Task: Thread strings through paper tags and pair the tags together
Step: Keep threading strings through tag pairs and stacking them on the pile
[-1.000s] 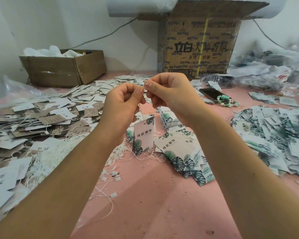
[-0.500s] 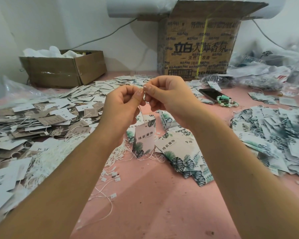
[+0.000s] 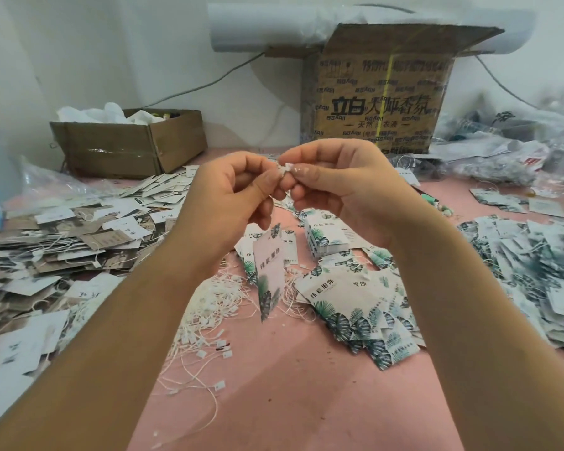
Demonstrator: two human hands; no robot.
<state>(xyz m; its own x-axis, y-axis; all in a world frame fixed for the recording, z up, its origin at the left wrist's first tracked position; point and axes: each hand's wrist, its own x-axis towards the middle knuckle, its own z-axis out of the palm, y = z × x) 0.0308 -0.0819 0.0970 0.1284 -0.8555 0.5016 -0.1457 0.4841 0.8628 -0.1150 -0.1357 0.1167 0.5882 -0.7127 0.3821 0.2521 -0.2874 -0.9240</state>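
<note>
hanging tag (image 3: 269,271): paper, is looking matt.
strings (image 3: 209,320), in front of printed box (image 3: 378,102): are looking soft, perhaps cotton.
printed box: cardboard, is showing a dull face.

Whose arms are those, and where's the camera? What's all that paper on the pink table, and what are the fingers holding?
No machine here: those are a person's arms, filmed by a camera worn on their head, looking down. The left hand and right hand both pinch a white string clasp, and a leaf-printed tag dangles below. On the pink table lie loose strings, more leaf tags and a heap of brown and white tags. A cardboard box stands behind.
</note>
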